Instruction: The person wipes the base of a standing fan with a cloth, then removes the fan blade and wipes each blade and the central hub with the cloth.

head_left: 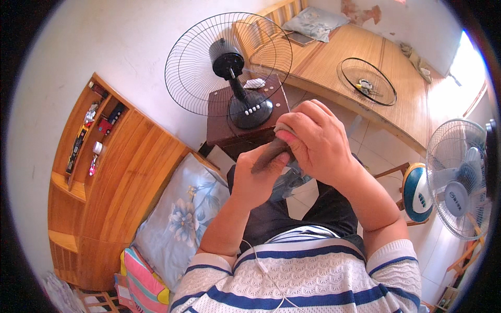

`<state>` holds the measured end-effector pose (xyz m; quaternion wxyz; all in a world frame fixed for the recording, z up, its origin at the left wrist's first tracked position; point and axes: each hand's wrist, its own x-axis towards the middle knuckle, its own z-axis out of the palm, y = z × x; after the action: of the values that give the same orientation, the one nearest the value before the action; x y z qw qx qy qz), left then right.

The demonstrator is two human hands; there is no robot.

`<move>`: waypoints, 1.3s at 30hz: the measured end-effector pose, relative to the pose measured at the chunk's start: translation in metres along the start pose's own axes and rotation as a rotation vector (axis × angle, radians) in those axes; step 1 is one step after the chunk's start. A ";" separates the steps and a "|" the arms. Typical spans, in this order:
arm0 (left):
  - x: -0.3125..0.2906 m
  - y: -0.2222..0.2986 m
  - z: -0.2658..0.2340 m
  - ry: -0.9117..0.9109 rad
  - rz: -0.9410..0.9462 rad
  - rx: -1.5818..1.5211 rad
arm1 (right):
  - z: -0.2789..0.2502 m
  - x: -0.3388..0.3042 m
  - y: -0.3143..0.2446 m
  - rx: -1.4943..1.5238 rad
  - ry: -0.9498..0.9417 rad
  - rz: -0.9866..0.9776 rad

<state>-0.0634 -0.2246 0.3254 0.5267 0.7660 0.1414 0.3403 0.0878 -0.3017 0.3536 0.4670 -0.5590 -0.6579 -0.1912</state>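
Note:
Both of my hands are raised in front of my chest, holding a dusty grey fan blade (pixel 267 155) edge-on. My left hand (pixel 255 177) grips its lower part. My right hand (pixel 315 141) closes over the upper end, pressing a grey-pink cloth (pixel 286 133) against it. Beyond them, a black table fan (pixel 236 78) stands on a dark brown cabinet (pixel 219 130); its rear wire guard is on, and no blade or front guard is fitted. A loose round wire guard (pixel 366 81) lies on the bamboo-matted bed.
A wooden headboard with shelves (pixel 104 156) is on the left, with a floral pillow (pixel 182 219) beside it. A white and blue standing fan (pixel 456 182) is at the right. Another pillow (pixel 314 22) lies at the far end of the bed.

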 end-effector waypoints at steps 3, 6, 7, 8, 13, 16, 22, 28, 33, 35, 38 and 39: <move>0.006 -0.012 -0.005 -0.046 0.009 -0.063 | -0.001 0.006 -0.007 -0.010 -0.030 -0.012; 0.006 -0.019 -0.003 0.037 0.222 -0.032 | 0.007 0.013 -0.017 -0.030 -0.048 -0.125; 0.004 -0.021 -0.002 0.047 0.209 -0.056 | 0.008 0.012 -0.016 -0.014 -0.045 -0.121; 0.000 -0.023 -0.001 0.058 0.196 -0.081 | 0.009 0.011 -0.014 0.003 -0.042 -0.117; -0.006 -0.021 0.006 0.044 0.050 -0.050 | 0.007 -0.003 0.002 0.020 -0.059 -0.046; -0.005 -0.017 -0.003 0.092 -0.028 -0.077 | 0.004 -0.009 0.013 -0.072 -0.047 0.075; 0.010 -0.012 -0.011 0.210 -0.122 -0.378 | -0.016 -0.009 0.009 0.021 0.211 0.151; 0.015 -0.008 -0.008 0.309 -0.089 -0.496 | -0.023 -0.032 0.009 0.302 0.039 0.396; 0.014 -0.013 -0.014 0.331 -0.017 -0.644 | -0.017 -0.068 0.033 0.413 0.100 0.762; 0.013 -0.013 -0.016 0.344 -0.001 -0.692 | -0.019 -0.081 0.044 0.565 0.039 0.924; 0.014 -0.015 -0.014 0.350 0.007 -0.750 | -0.009 -0.101 0.062 0.806 0.024 1.010; 0.013 -0.016 -0.013 0.350 0.002 -0.758 | -0.011 -0.100 0.060 0.889 0.010 1.054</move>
<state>-0.0602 -0.2008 0.3183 0.7390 0.4487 0.0927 0.4939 0.1407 -0.3477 0.2603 0.6858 -0.5586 -0.3121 0.3467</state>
